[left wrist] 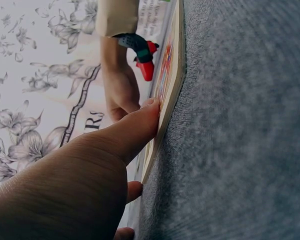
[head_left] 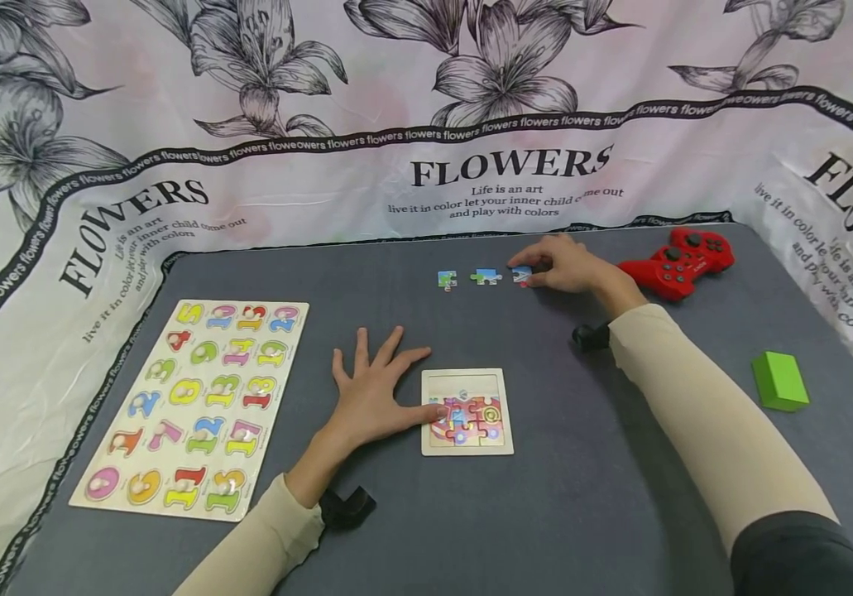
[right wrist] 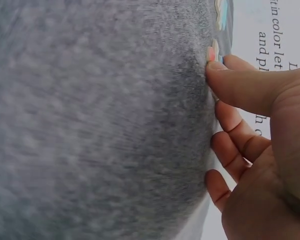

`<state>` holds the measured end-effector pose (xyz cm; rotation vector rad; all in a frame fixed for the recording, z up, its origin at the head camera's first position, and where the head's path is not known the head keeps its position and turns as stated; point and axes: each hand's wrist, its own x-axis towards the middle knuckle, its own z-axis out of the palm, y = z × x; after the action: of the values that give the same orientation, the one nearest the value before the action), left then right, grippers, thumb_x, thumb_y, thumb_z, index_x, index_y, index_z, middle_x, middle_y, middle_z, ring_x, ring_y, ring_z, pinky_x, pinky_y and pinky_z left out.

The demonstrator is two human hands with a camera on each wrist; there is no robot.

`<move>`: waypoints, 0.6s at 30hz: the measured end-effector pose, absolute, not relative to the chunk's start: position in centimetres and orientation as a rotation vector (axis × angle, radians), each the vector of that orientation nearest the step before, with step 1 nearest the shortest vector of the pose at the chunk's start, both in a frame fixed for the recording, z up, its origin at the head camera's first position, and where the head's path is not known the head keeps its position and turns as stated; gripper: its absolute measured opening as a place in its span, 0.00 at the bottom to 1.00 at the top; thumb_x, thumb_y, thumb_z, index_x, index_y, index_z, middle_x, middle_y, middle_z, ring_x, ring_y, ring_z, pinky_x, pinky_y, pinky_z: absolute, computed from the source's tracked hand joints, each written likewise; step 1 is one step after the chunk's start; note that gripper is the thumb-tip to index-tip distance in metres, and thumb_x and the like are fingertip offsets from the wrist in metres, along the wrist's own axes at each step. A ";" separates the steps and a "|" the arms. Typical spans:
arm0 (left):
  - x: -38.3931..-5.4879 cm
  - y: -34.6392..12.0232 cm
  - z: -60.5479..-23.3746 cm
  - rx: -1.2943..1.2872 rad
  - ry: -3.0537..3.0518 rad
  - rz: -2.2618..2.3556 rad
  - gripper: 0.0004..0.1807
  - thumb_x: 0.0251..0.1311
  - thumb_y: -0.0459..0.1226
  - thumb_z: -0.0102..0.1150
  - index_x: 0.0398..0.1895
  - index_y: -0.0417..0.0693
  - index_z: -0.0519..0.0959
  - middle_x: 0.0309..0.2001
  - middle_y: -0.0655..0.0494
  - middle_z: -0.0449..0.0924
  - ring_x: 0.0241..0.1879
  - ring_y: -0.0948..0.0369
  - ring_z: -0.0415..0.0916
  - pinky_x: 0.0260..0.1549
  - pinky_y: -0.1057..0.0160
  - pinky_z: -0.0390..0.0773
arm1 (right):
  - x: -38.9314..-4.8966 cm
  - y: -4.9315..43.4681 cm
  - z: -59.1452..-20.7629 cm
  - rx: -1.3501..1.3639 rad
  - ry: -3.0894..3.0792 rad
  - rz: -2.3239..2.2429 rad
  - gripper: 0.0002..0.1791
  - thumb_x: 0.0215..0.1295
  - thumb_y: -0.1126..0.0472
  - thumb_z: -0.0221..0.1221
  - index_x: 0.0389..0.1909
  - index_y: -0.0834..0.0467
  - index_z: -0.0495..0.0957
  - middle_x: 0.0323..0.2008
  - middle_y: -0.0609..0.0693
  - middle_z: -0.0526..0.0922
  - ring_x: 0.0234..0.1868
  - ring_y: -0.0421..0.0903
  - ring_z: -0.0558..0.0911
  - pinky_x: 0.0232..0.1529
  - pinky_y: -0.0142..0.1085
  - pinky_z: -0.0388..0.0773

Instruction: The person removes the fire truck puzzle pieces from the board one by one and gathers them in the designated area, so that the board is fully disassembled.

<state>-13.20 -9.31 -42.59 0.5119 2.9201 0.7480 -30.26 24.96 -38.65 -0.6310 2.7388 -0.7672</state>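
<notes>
Our right hand [head_left: 566,263] pinches a puzzle piece [head_left: 520,273] in its fingers [head_left: 534,250]; the tray [head_left: 468,451] lies at seven o'clock from them, nearer our splayed left hand [head_left: 372,399].

The square puzzle tray [head_left: 486,384], pale with a raised rim, lies flat on the grey worktop [head_left: 560,513]. Joined pieces [head_left: 474,420] in red, pink and yellow fill its lower part, while the upper band shows the pale base; the left hand [head_left: 374,401], fingers spread, rests its thumb on the tray's left side. Beyond it three loose pieces sit in a row: a green-and-blue left piece [head_left: 446,279], a blue-and-green middle piece [head_left: 486,276], and a blue right piece [head_left: 520,272] with red below, pinched by the right hand [head_left: 563,263]
</notes>
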 end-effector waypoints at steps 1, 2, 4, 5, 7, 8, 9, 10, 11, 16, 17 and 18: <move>-13.2 -9.3 -42.6 0.517 2.922 0.752 0.49 0.46 0.68 0.69 0.74 0.70 0.69 0.83 0.52 0.48 0.81 0.36 0.24 0.67 0.22 0.24 | -30.2 25.1 -38.8 -0.631 2.738 -0.791 0.21 0.68 0.64 0.63 0.62 0.54 0.81 0.56 0.62 0.77 0.58 0.59 0.67 0.64 0.68 0.52; -13.2 -9.3 -42.6 0.517 2.922 0.751 0.49 0.46 0.68 0.69 0.74 0.70 0.69 0.83 0.52 0.48 0.81 0.36 0.24 0.67 0.22 0.24 | -30.2 25.2 -39.0 -0.624 2.737 -0.824 0.22 0.68 0.63 0.63 0.63 0.54 0.81 0.58 0.62 0.78 0.59 0.59 0.68 0.65 0.68 0.53; -13.2 -9.2 -42.7 0.518 2.923 0.748 0.48 0.46 0.68 0.69 0.74 0.70 0.69 0.83 0.52 0.48 0.81 0.36 0.24 0.67 0.22 0.24 | -30.2 25.5 -39.3 -0.599 2.731 -0.910 0.23 0.68 0.62 0.65 0.63 0.54 0.80 0.61 0.61 0.78 0.62 0.58 0.69 0.69 0.67 0.53; -13.3 -9.2 -42.7 0.518 2.924 0.747 0.48 0.46 0.68 0.69 0.74 0.70 0.69 0.83 0.52 0.48 0.81 0.36 0.24 0.67 0.22 0.24 | -30.2 25.6 -39.6 -0.585 2.731 -0.948 0.23 0.67 0.61 0.66 0.63 0.54 0.80 0.62 0.59 0.78 0.63 0.58 0.69 0.70 0.65 0.55; -13.3 -9.3 -42.7 0.515 2.926 0.743 0.48 0.46 0.68 0.69 0.74 0.70 0.69 0.83 0.52 0.48 0.81 0.36 0.23 0.67 0.22 0.24 | -30.2 25.8 -39.9 -0.552 2.746 -1.003 0.24 0.66 0.58 0.68 0.62 0.54 0.81 0.64 0.57 0.78 0.67 0.57 0.69 0.74 0.65 0.52; -13.2 -9.3 -42.6 0.513 2.924 0.741 0.48 0.46 0.68 0.69 0.74 0.70 0.69 0.83 0.52 0.47 0.81 0.36 0.23 0.67 0.22 0.24 | -30.2 25.9 -40.1 -0.530 2.758 -1.019 0.24 0.65 0.56 0.68 0.61 0.54 0.81 0.64 0.57 0.78 0.69 0.57 0.67 0.75 0.64 0.51; -13.2 -9.3 -42.6 0.510 2.922 0.740 0.48 0.47 0.68 0.69 0.74 0.70 0.69 0.83 0.53 0.47 0.81 0.36 0.23 0.67 0.22 0.24 | -30.1 25.9 -40.2 -0.513 2.770 -1.025 0.24 0.64 0.55 0.69 0.61 0.54 0.82 0.64 0.56 0.78 0.71 0.58 0.65 0.75 0.65 0.47; -13.2 -9.3 -42.6 0.510 2.922 0.740 0.48 0.47 0.68 0.69 0.74 0.70 0.69 0.83 0.53 0.47 0.81 0.36 0.23 0.67 0.22 0.24 | -30.1 26.0 -40.3 -0.493 2.784 -1.022 0.24 0.63 0.54 0.70 0.60 0.54 0.82 0.64 0.56 0.78 0.72 0.59 0.63 0.75 0.67 0.42; -13.2 -9.3 -42.5 0.508 2.920 0.741 0.48 0.47 0.68 0.69 0.74 0.70 0.69 0.83 0.53 0.47 0.81 0.36 0.23 0.67 0.22 0.24 | -30.0 26.0 -40.4 -0.478 2.798 -1.011 0.24 0.63 0.53 0.70 0.59 0.53 0.83 0.64 0.56 0.78 0.73 0.60 0.60 0.75 0.68 0.39; -13.2 -9.3 -42.5 0.505 2.918 0.750 0.48 0.46 0.68 0.69 0.74 0.70 0.69 0.83 0.53 0.47 0.81 0.36 0.23 0.67 0.22 0.24 | -29.9 25.9 -40.4 -0.441 2.811 -0.975 0.24 0.61 0.51 0.72 0.58 0.54 0.84 0.64 0.60 0.73 0.68 0.62 0.58 0.69 0.67 0.43; -13.2 -9.3 -42.5 0.504 2.917 0.748 0.48 0.46 0.69 0.69 0.74 0.71 0.69 0.83 0.53 0.47 0.81 0.37 0.23 0.67 0.22 0.24 | -29.9 25.8 -40.5 -0.433 2.810 -0.968 0.24 0.61 0.51 0.72 0.58 0.54 0.84 0.64 0.61 0.72 0.67 0.62 0.58 0.67 0.66 0.44; -13.2 -9.3 -42.5 0.508 2.919 0.750 0.48 0.46 0.68 0.69 0.74 0.70 0.69 0.83 0.52 0.47 0.81 0.36 0.23 0.67 0.22 0.24 | -29.9 25.8 -40.5 -0.426 2.806 -0.963 0.25 0.61 0.51 0.71 0.58 0.54 0.84 0.64 0.61 0.72 0.66 0.62 0.58 0.66 0.65 0.45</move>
<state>-13.20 -9.31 -42.51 0.5080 2.9192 0.7504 -29.93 25.84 -40.47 -0.4260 2.8061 -0.9627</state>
